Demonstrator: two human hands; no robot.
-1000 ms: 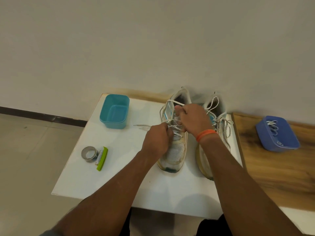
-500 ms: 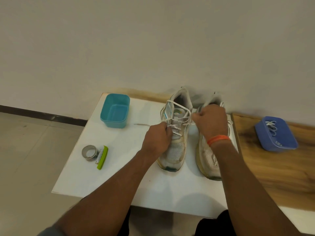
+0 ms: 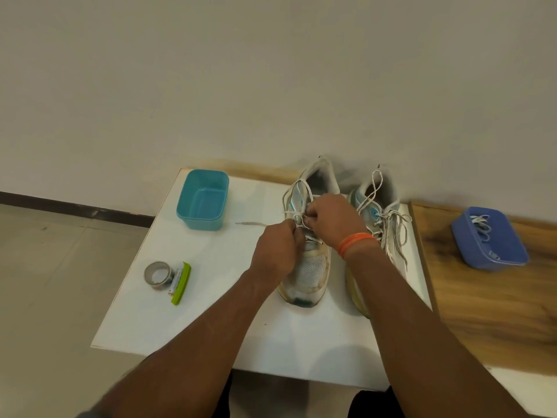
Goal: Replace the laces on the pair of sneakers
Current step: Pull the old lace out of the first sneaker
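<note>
On the white surface (image 3: 271,342), head view, two worn white sneakers stand side by side, toes toward the person and heels toward the wall. Left sneaker (image 3: 307,273): mesh toe soiled, dark mark at the toe tip, its lace (image 3: 294,193) partly loosened and looped above the tongue, with one free end lying flat on the surface to the left. Right sneaker (image 3: 379,203): laced, ends trailing loose down its outer side; its toe is partly hidden by the right forearm.

Left hand (image 3: 275,251): fingers curled, pinching the lace at the midfoot of the left sneaker. Right hand (image 3: 334,220): fingers curled, pinching the same lace just above the left hand's hold; the two hands nearly touch. Orange bands (image 3: 355,241) circle the right wrist.

Teal plastic tub (image 3: 203,199): open, at the far left corner of the surface, well apart from the sneakers. Roll of grey tape (image 3: 158,274) with a green-edged dispenser (image 3: 180,283): touching each other, near the left edge. Wooden surface (image 3: 488,297) adjoins on the right and carries a blue plastic tub (image 3: 489,239) holding white laces (image 3: 482,224).
</note>
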